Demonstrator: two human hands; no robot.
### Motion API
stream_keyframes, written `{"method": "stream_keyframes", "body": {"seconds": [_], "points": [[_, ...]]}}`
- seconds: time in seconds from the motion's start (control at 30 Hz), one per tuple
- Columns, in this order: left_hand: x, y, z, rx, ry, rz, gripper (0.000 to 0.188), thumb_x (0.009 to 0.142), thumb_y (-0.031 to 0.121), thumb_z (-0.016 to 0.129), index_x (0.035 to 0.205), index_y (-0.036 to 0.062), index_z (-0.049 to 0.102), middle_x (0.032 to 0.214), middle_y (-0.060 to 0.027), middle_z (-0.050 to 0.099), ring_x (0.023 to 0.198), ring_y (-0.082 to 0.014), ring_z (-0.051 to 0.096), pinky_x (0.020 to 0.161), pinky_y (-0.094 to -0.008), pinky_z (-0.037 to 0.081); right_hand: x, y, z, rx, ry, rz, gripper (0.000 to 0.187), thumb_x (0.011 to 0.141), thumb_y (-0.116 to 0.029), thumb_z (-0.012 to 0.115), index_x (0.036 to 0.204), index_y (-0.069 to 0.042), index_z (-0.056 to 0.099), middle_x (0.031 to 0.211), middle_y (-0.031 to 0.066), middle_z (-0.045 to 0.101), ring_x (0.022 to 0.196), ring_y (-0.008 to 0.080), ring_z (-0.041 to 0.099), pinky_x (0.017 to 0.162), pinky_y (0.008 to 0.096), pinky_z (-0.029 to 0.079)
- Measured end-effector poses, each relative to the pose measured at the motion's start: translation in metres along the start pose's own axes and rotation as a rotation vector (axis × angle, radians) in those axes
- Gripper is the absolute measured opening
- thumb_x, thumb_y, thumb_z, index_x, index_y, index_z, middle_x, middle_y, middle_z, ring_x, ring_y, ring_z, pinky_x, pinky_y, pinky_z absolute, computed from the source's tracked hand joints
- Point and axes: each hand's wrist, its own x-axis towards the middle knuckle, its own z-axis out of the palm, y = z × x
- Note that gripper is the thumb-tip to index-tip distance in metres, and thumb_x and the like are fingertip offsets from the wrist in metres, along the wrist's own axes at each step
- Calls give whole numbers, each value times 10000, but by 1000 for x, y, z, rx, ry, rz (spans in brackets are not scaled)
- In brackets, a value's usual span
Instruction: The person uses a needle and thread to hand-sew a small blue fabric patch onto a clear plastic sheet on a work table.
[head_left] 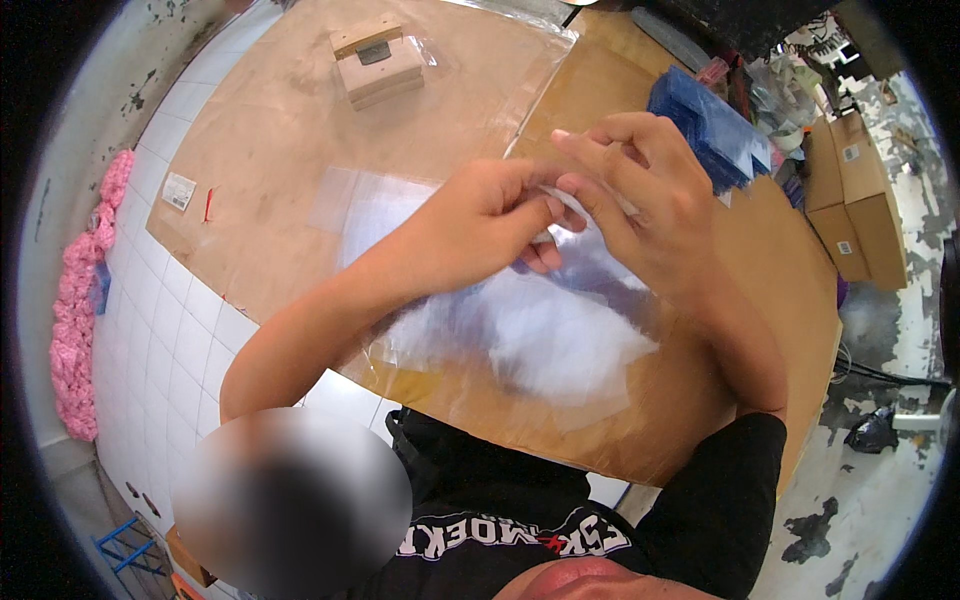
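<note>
My left hand (490, 215) and my right hand (650, 200) meet above the middle of the table. The left thumb and fingers pinch a small whitish, film-like piece (568, 208), mostly hidden between the hands. My right thumb reaches to the same piece, while the other right fingers are bent above it. Whether the right fingers grip anything is hard to see. Beneath the hands lies a loose spread of clear, shiny plastic sheets or bags (560, 335), blurred and glossy with reflected light.
A brown-covered table (265, 150) carries a small wooden block stand (378, 70) at the far side. Blue plastic packets (705, 125) lie at the back right, near a cardboard box (855, 200). Pink wrapped bundles (80, 320) line the left wall.
</note>
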Motion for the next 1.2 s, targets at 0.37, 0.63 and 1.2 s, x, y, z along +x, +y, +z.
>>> {"method": "stream_keyframes", "body": {"seconds": [0.37,0.63,1.2], "points": [[-4,5,1,-8,-95,-24,259,1019,88,466,1241,1,567,1078,-69,675,762,-96,645,701,-237,556,-6,1,8,-191,173,-297,479,531,-76,723,1009,-105,740,893,0,620,689,184,556,555,273,468],[-5,1,7,65,-35,61,229,965,53,444,1071,-77,600,919,-118,694,663,-127,664,621,-257,535,-2,-2,6,101,119,-172,285,639,-15,757,916,-72,717,838,57,623,704,218,591,578,310,486],[-17,12,13,308,24,231,168,953,71,486,930,-57,591,744,-158,674,560,-241,665,553,-326,525,5,-23,-8,225,13,21,194,701,30,773,847,-46,672,817,92,621,720,243,624,612,322,501]]}}
